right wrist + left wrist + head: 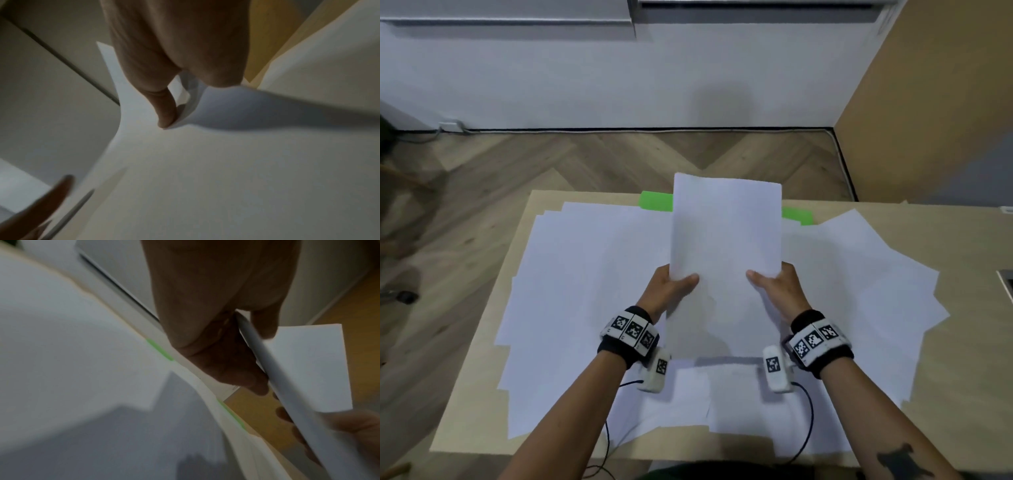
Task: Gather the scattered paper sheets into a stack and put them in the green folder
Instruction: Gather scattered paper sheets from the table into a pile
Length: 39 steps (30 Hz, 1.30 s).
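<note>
A stack of white paper sheets (pixel 726 233) is held tilted up above the middle of the table, its lower edge nearest me. My left hand (pixel 678 282) grips its lower left side and my right hand (pixel 770 282) its lower right side, thumbs on top and fingers behind. In the left wrist view the stack (pixel 308 366) runs edge-on between thumb and fingers. The right thumb (pixel 166 110) presses on the top sheet (pixel 226 178). The green folder (pixel 655 201) lies at the table's far edge, mostly hidden under paper. Several loose sheets (pixel 585 274) cover the table.
The beige table (pixel 969 377) shows bare along its right and left margins. Wood floor (pixel 585 161) and a white wall lie beyond the far edge. A tan cabinet (pixel 928 102) stands at the right. Thin black cables (pixel 808 411) hang from my wrist cameras.
</note>
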{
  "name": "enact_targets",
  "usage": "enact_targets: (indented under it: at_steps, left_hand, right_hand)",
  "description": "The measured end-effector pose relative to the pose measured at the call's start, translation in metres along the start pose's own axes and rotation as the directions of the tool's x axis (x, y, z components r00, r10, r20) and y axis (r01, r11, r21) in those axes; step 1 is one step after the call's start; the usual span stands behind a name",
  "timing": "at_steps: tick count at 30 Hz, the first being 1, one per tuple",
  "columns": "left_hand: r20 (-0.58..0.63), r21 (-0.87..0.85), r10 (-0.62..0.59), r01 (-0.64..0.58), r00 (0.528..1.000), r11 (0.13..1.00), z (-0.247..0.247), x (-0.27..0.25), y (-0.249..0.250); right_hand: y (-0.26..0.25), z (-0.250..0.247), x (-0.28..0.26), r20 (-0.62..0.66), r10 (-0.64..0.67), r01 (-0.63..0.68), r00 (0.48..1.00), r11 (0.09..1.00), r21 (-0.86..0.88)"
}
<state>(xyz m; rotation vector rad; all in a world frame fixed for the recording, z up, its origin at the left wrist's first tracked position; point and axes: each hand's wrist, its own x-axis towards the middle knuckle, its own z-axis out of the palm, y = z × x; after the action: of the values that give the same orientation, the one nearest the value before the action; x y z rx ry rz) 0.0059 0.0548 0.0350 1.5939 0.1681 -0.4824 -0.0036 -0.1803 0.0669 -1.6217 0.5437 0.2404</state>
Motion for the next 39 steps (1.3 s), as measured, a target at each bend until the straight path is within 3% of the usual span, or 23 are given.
enact_targets:
  at_steps: [6,7,9,10,11,12,15,19,22,25,29,33,36,39]
  left_hand:
    - [0.104,-0.174,-0.230,0.245,0.968,0.954,0.045,0.002,-0.008]
    - [0.108,-0.138,-0.246,0.260,0.963,0.956,0.053,0.003,-0.015]
    - [0.120,0.207,-0.244,0.216,0.962,0.954,0.071,0.010,-0.035]
    - [0.144,0.485,-0.236,0.139,0.961,0.863,0.080,0.012,-0.045]
    - [0.140,0.695,-0.218,0.061,0.966,0.716,0.091,0.013,-0.056]
    - [0.125,0.805,-0.182,0.007,0.975,0.593,0.104,0.010,-0.064]
    - [0.093,0.892,-0.043,-0.064,0.995,0.448,0.140,-0.001,-0.081]
    - [-0.007,0.950,0.027,-0.001,1.000,0.311,0.171,-0.017,-0.095]
    - [-0.040,0.943,0.015,0.033,0.999,0.332,0.178,-0.019,-0.101]
    - [0.036,0.944,0.014,-0.038,0.999,0.328,0.174,-0.011,-0.102]
    - [0.190,0.966,-0.020,-0.183,0.982,0.181,0.159,0.009,-0.099]
    - [0.260,0.960,-0.034,-0.255,0.965,0.114,0.153,0.020,-0.096]
    - [0.283,0.950,0.008,-0.281,0.959,0.137,0.155,0.015,-0.100]
    - [0.307,0.926,0.036,-0.307,0.951,0.218,0.162,0.008,-0.103]
  right_hand:
    - [0.001,-0.056,0.006,-0.234,0.049,-0.023,0.971,0.994,0.111]
    - [-0.003,-0.067,0.007,-0.281,0.046,-0.009,0.959,0.991,0.131]
    - [-0.007,-0.090,0.009,-0.349,0.045,0.018,0.936,0.984,0.176]
    - [-0.012,-0.099,0.006,-0.375,0.056,0.023,0.925,0.979,0.204]
    - [-0.016,-0.107,0.004,-0.403,0.054,0.045,0.914,0.971,0.233]
    - [-0.018,-0.117,0.004,-0.426,0.062,0.059,0.903,0.963,0.264]
    - [-0.024,-0.134,-0.002,-0.482,0.050,0.121,0.875,0.940,0.319]
    - [-0.015,-0.148,0.003,-0.526,0.072,0.135,0.848,0.929,0.344]
    - [-0.010,-0.153,0.005,-0.527,0.098,0.122,0.844,0.922,0.367]
    - [-0.001,-0.156,0.009,-0.522,0.117,0.107,0.845,0.919,0.379]
    - [0.007,-0.158,0.015,-0.499,0.140,0.086,0.855,0.911,0.404]
    - [0.012,-0.159,0.019,-0.459,0.144,0.070,0.876,0.906,0.418]
    - [0.017,-0.161,0.021,-0.470,0.138,0.074,0.872,0.911,0.406]
    - [0.021,-0.164,0.022,-0.474,0.136,0.074,0.870,0.915,0.396]
